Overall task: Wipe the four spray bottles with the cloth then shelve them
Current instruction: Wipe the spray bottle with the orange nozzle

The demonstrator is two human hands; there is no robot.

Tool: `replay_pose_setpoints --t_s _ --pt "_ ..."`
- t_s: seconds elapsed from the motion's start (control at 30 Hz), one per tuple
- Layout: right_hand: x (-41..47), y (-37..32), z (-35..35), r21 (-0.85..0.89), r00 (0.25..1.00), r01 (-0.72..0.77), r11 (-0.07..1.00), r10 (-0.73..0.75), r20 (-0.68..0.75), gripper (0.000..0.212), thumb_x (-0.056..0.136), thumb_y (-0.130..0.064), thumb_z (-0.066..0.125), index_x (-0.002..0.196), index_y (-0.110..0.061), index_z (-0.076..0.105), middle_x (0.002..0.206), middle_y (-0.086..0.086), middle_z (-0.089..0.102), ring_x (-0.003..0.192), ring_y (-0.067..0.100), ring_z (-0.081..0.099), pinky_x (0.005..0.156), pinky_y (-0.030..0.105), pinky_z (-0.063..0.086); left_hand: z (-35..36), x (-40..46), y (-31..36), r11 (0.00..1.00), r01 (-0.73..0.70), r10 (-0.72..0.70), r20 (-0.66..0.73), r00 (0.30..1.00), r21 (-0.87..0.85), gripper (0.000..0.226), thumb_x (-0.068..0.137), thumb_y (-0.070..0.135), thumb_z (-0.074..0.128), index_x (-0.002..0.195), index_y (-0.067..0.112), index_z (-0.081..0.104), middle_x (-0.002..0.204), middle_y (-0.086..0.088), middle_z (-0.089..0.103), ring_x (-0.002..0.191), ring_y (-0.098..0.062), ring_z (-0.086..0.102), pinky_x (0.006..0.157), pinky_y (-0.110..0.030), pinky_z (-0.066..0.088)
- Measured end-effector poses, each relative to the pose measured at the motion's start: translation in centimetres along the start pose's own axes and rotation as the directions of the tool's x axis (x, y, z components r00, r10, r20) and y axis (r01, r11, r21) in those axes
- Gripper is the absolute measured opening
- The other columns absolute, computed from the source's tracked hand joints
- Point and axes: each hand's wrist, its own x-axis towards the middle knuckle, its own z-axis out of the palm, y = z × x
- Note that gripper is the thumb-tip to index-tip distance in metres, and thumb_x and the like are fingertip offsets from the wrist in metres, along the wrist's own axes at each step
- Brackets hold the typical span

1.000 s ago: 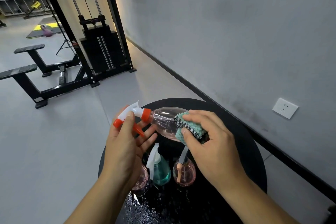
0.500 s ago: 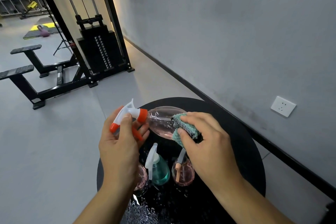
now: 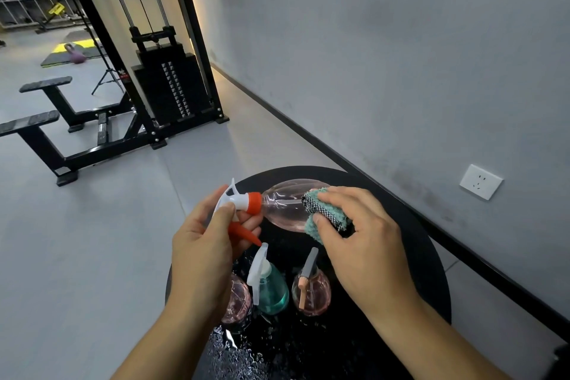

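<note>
We see the left hand (image 3: 205, 251) raised over the near-left part of the round black table (image 3: 425, 256), thumb and fingers curled round the white-and-orange trigger head of the clear pink spray bottle (image 3: 282, 206), pinching it at the neck. The right hand (image 3: 367, 243) comes in from the near right, fingers bent, pressing the teal cloth (image 3: 324, 210) onto the bottle's body, thumb tucked under the cloth's lower edge. Both forearms run up from the bottom edge.

The held bottle is in the air above the table's far half, lying sideways: long axis roughly level, nozzle end toward the table's left edge, base toward the wall side, hidden under the cloth.

On the table, near side, three more stand upright in a row: a pink bottle (image 3: 239, 302) partly hidden behind the left wrist, a teal bottle (image 3: 271, 287) with a white trigger, and a round pink bottle (image 3: 311, 291) with a grey-and-tan sprayer. Water drops (image 3: 234, 355) lie on the table's nearest part. Beyond the table's far left stands a black weight machine (image 3: 166, 86); right of the table, a wall socket (image 3: 480, 182).
</note>
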Motion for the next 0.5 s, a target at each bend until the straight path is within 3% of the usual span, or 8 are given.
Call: replay_pose_setpoints --t_s 0.17,0.3,0.5 --pt "0.0 0.0 0.6 -0.063 1.000 0.004 0.998 -0.002 0.028 0.034 0.093 -0.016 0.075 0.127 -0.023 0.073 0.126 -0.020 0.059 0.119 -0.003 0.057 0.099 -0.001 0.038 0.4 -0.2 -0.6 1.000 0.013 -0.013 0.033 0.999 0.010 0.030 0.110 0.015 0.054 0.135 0.024 0.069 0.111 -0.014 0.081 0.103 -0.028 0.080 0.094 -0.043 0.061" --pt "-0.3 -0.4 1.2 -0.138 0.989 0.079 0.987 -0.060 0.136 0.038 0.095 -0.019 0.073 0.132 -0.024 0.069 0.134 -0.019 0.056 0.125 -0.002 0.052 0.104 0.005 0.037 0.6 -0.3 -1.0 0.999 0.036 -0.036 0.046 0.998 0.014 0.029 0.110 0.014 0.055 0.133 0.022 0.070 0.109 -0.016 0.081 0.104 -0.030 0.080 0.096 -0.046 0.059" --pt "0.8 0.5 0.1 -0.072 0.996 -0.074 0.995 0.076 0.036 0.034 0.096 -0.015 0.069 0.129 -0.024 0.072 0.126 -0.020 0.059 0.115 -0.005 0.058 0.099 0.004 0.044 0.4 -0.1 -0.8 0.995 0.083 -0.080 0.077 0.994 -0.046 0.031 0.110 0.014 0.053 0.137 0.021 0.067 0.114 -0.017 0.081 0.106 -0.030 0.080 0.091 -0.042 0.065"
